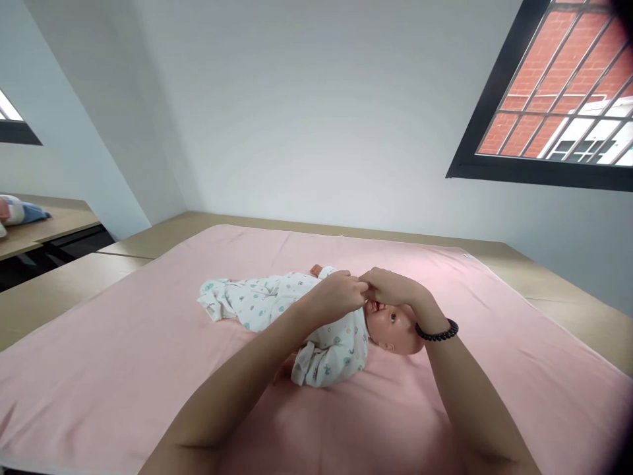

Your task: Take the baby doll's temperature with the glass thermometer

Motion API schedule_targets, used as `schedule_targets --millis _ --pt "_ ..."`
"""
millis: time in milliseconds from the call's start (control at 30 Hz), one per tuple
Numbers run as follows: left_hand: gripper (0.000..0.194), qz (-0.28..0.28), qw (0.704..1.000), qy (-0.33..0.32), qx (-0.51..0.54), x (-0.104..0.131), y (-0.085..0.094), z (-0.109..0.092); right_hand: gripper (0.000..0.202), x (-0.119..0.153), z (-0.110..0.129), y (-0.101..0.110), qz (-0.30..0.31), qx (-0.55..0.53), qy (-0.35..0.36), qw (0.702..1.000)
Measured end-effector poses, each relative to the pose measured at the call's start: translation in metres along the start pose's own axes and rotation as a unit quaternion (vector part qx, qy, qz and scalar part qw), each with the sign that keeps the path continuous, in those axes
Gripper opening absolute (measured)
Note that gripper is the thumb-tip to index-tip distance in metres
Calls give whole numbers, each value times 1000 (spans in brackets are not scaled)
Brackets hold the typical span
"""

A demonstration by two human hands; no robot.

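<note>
A baby doll (395, 328) lies on its back on a pink sheet (163, 330), its head to the right and legs to the left. It wears a white outfit (267, 300) with small coloured prints. My left hand (339, 298) is closed over the doll's neck and upper chest, fingertips pinched together. Touching it, or nearly so, my right hand (390, 288) has its fingers bent together above the doll's chin and partly covers the face. What the fingertips hold, if anything, is too small to tell. A black bead bracelet circles my right wrist.
The sheet covers most of a wooden table (534, 277) against a pale wall. A barred window (558, 86) is at the upper right. Another doll (22, 211) lies on a separate table at the far left.
</note>
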State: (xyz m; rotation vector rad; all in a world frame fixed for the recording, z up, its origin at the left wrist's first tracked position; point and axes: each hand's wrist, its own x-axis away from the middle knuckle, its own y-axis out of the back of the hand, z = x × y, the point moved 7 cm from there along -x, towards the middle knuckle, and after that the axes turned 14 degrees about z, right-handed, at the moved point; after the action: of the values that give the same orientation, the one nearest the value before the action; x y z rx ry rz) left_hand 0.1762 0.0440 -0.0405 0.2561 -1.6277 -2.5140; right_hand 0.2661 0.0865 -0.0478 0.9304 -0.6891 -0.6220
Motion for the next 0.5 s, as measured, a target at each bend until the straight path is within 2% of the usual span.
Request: schedule_targets --millis 100,167,300,400,500 --pt "30 10 999 -36 24 -1 0 -6 17 3 2 9 -30 -3 9 999" --pt "28 42 998 -30 47 1 1 -4 20 6 1 13 -45 1 6 999" --pt "4 118 981 47 147 19 4 20 18 9 0 12 -37 19 -12 999" --pt "17 202 951 122 199 36 -4 40 15 11 2 11 -48 35 -42 997" --pt "18 253 923 143 252 47 -13 49 14 12 5 10 -60 52 -75 994"
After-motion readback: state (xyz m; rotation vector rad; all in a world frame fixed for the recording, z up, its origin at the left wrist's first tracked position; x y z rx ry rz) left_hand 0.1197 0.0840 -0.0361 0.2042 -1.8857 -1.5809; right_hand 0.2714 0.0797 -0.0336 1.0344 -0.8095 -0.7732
